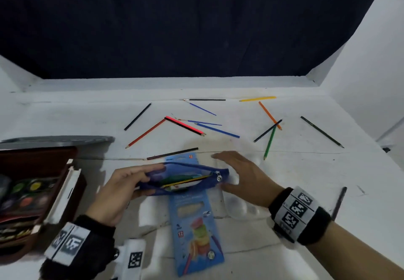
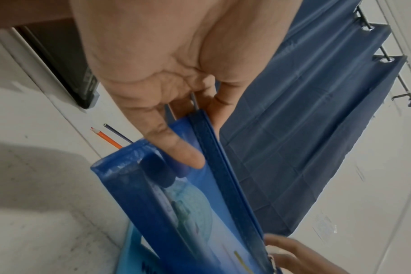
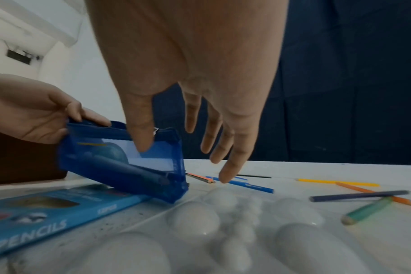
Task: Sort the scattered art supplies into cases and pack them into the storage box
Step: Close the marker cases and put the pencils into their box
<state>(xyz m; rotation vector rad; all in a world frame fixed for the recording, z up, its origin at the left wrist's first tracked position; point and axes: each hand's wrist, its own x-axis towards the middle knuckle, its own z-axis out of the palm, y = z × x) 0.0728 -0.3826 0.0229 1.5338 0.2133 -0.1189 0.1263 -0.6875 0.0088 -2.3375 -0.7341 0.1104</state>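
A blue zip pouch (image 1: 183, 178), mouth open with a few pencils inside, hangs just above a pencil box (image 1: 196, 231) on the white surface (image 1: 306, 170). The left hand (image 1: 122, 190) pinches its end; the right hand (image 1: 238, 174) hovers beside the zipper, fingers spread, holding nothing. Best keep the mouth wide and level while loading loose pencils (image 1: 218, 130) (tips first). The storage box (image 1: 32, 192) is cut off at left.
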